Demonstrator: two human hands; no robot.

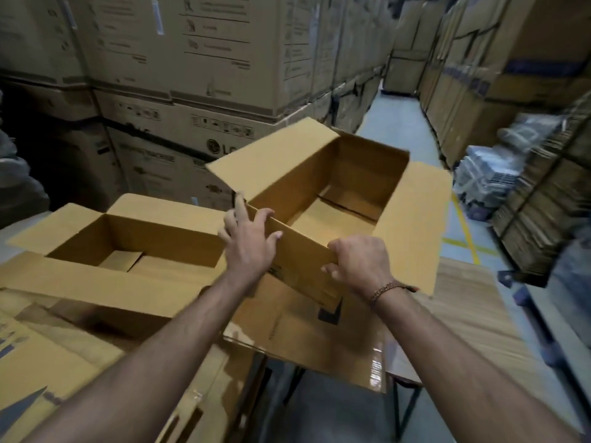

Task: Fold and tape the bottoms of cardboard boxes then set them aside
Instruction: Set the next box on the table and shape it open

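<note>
A person's two bare forearms reach forward from the bottom of the view, over a pale wood-grain worktop (470,302) on dark metal legs in a warehouse aisle.

Both hands hold one plain brown cardboard box (348,183), which stands open side up in the middle of the scene, a little tilted and blurred. The left hand (249,238) rests on the box's near wall at its left corner, with the fingers (267,215) hooked over the top edge. The right hand (358,260) grips the same wall further right, its fingers curled tightly around the edge. A beaded bracelet (388,289) sits on the right wrist.

Inside this box the bottom flaps lie folded flat. A shiny strip of clear tape (375,369) shows on the near flap hanging toward the person; whether the underside seam is taped cannot be seen.

Just left of it, a second open brown cardboard box (128,238) sits with its top flaps spread and its bottom flaps folded shut, apparently already finished and set aside. Flat cardboard sheets (64,346) lie near left, probably boxes yet to be formed.

Judging from this, one box looks done, the held box seems at the setting-aside stage, and more remain. Tall stacks of printed brown cartons (192,59) line the far side and the right.
</note>
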